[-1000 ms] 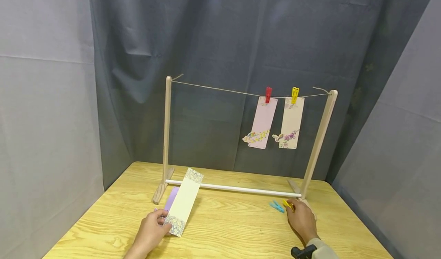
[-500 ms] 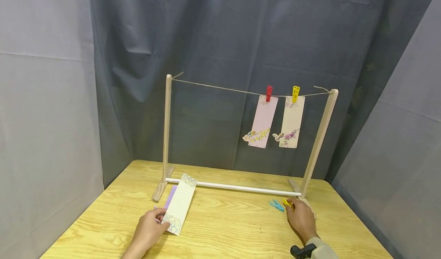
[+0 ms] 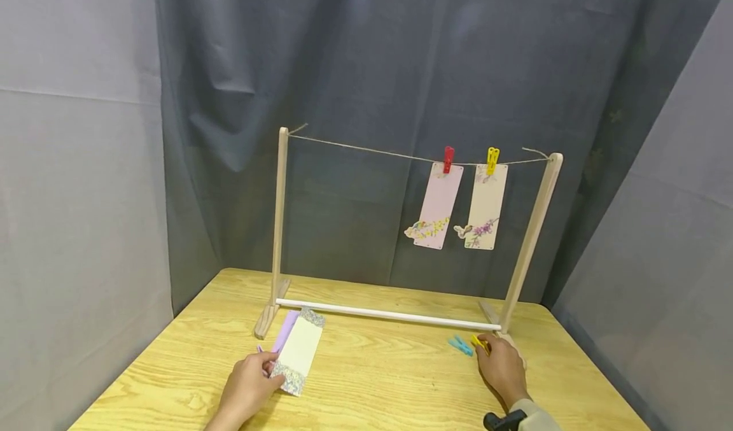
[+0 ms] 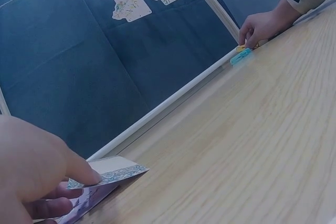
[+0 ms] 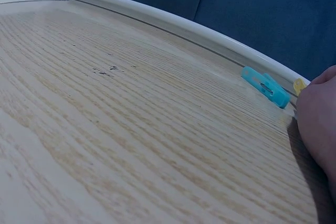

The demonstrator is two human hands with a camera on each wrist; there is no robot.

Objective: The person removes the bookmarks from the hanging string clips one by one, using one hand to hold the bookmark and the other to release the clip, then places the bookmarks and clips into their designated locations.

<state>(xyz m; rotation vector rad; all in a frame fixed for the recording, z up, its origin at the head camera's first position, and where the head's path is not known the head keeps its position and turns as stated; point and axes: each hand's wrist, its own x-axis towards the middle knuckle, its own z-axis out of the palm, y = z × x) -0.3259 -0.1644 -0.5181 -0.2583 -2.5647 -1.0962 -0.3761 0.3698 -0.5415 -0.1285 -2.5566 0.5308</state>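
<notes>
My left hand (image 3: 247, 383) pinches the near end of a cream bookmark (image 3: 301, 348) with a blue-grey floral band at each end. The bookmark tilts over a purple bookmark (image 3: 285, 329), which it partly hides. At the right of the table, the fingers of my right hand (image 3: 502, 367) hold a yellow clothespin (image 3: 478, 341), mostly covered by the hand. A light-blue clothespin (image 3: 460, 345) lies just left of it on the table, also plain in the right wrist view. From a string hang a pink bookmark (image 3: 438, 205) under a red clothespin (image 3: 448, 160) and a cream flowered bookmark (image 3: 485, 208) under a yellow one.
A wooden frame stands across the back of the table, its left post (image 3: 279, 214) and right post (image 3: 532, 240) joined by the string (image 3: 366, 149) above and a white rod (image 3: 389, 315) below. Dark curtain (image 3: 343, 68) closes off the rear, with pale cloth at both sides.
The cream bookmark in my left hand has come down, its far end lowering towards the table over the purple one. My right hand has stayed at the yellow clothespin.
</notes>
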